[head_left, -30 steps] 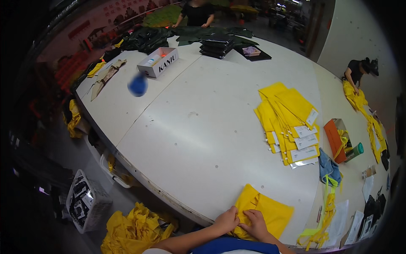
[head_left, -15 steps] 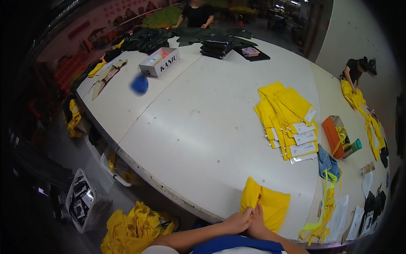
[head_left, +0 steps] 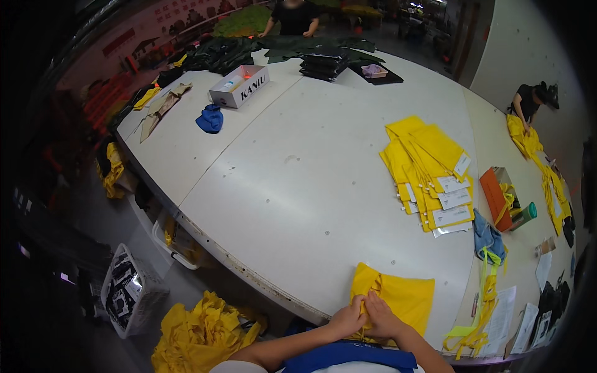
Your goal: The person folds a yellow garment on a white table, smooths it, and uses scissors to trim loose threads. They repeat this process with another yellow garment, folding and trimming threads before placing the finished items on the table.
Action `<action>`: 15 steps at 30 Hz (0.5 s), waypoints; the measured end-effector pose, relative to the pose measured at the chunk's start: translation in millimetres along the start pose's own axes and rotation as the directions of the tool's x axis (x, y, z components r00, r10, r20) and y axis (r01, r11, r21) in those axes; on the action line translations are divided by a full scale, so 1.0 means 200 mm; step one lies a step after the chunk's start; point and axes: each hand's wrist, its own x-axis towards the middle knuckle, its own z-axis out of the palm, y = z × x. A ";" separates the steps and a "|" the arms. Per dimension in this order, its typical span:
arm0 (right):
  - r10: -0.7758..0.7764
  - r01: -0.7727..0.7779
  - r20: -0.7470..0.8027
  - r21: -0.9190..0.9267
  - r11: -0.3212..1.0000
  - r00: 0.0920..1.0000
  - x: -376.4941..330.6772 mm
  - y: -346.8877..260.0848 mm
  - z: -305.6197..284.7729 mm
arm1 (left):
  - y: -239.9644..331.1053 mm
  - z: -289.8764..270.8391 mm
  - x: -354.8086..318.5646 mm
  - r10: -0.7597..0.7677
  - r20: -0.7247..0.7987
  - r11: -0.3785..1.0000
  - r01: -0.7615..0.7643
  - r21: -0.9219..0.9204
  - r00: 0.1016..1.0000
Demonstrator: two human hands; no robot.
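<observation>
A folded piece of yellow fabric (head_left: 410, 298) lies at the table's near edge, right in front of me. My left hand (head_left: 348, 321) is closed on its left part, fingers curled into a pinch. Close beside it, my right hand (head_left: 382, 318) grips the same fabric, its fingers pressed together over a raised fold. Both hands partly hide the lower left of the piece, and the exact finger hold is too small to make out.
Flat yellow packs with white labels (head_left: 429, 174) lie overlapped on the right. Beyond them stand an orange box (head_left: 495, 196) and a green-lidded bottle (head_left: 525, 214). Far left are a blue cloth (head_left: 210, 119) and white carton (head_left: 239, 90). A yellow heap (head_left: 205, 336) sits below the edge.
The right hand's fingers have shifted up along the fold, and the fabric's right side is spread flatter and wider. The blue cloth, blurred before, now rests on the table.
</observation>
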 end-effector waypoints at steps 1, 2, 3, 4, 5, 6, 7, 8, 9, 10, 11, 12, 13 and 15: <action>-0.007 0.007 0.018 0.026 1.000 1.000 0.01 0.00 -0.03 | 0.00 -0.01 -0.01 -0.011 0.000 1.000 0.011 -0.013 1.000; -0.011 0.010 0.034 0.049 0.999 0.999 0.00 -0.02 -0.05 | 0.01 -0.01 -0.01 -0.018 0.003 0.999 0.018 -0.027 1.000; 0.023 -0.020 0.053 -0.061 0.998 0.998 0.00 -0.06 -0.08 | 0.00 -0.01 -0.01 0.002 -0.020 0.998 -0.003 -0.070 1.000; 0.060 -0.048 0.068 -0.170 0.984 0.996 0.00 -0.14 -0.09 | -0.01 0.00 -0.02 0.020 -0.043 0.994 -0.025 -0.111 0.999; 0.101 -0.077 0.074 -0.279 0.957 0.992 0.00 -0.17 -0.11 | -0.02 0.01 -0.01 0.042 -0.065 0.987 -0.051 -0.150 0.997; 0.072 -0.074 -0.018 -0.356 0.932 0.997 0.01 -0.14 -0.04 | -0.03 0.03 -0.01 0.101 -0.052 0.983 -0.108 -0.145 0.994; 0.046 -0.090 -0.112 -0.430 0.898 0.993 0.00 -0.08 0.09 | -0.03 0.06 0.01 0.166 -0.029 0.975 -0.168 -0.142 0.986; 0.028 -0.115 -0.182 -0.492 0.863 0.983 0.00 -0.08 0.18 | -0.05 0.11 -0.01 0.212 0.006 0.965 -0.208 -0.157 0.977; 0.061 -0.125 -0.193 -0.337 0.933 0.979 0.02 -0.05 0.22 | -0.09 0.13 0.05 0.097 0.020 0.993 -0.096 -0.066 0.995; 0.079 -0.139 -0.230 -0.256 0.957 0.970 0.07 0.00 0.23 | -0.04 0.09 0.10 0.039 0.013 0.999 -0.039 -0.036 0.999; 0.121 -0.165 -0.257 -0.160 0.973 0.959 0.08 0.01 0.23 | 0.00 0.04 0.13 -0.031 0.024 0.999 0.031 -0.009 0.999; 0.143 -0.155 -0.103 -0.110 0.982 0.984 0.10 -0.09 0.05 | 0.03 0.01 0.15 -0.066 0.013 0.997 0.066 -0.050 0.998; 0.137 -0.149 -0.089 -0.149 0.978 0.987 0.07 -0.03 0.04 | 0.01 0.03 0.15 -0.021 -0.033 0.998 0.019 -0.057 0.999; 0.102 -0.101 -0.171 0.014 0.995 0.980 -0.01 0.05 -0.07 | 0.04 0.02 0.16 -0.079 -0.035 0.992 0.082 0.099 0.996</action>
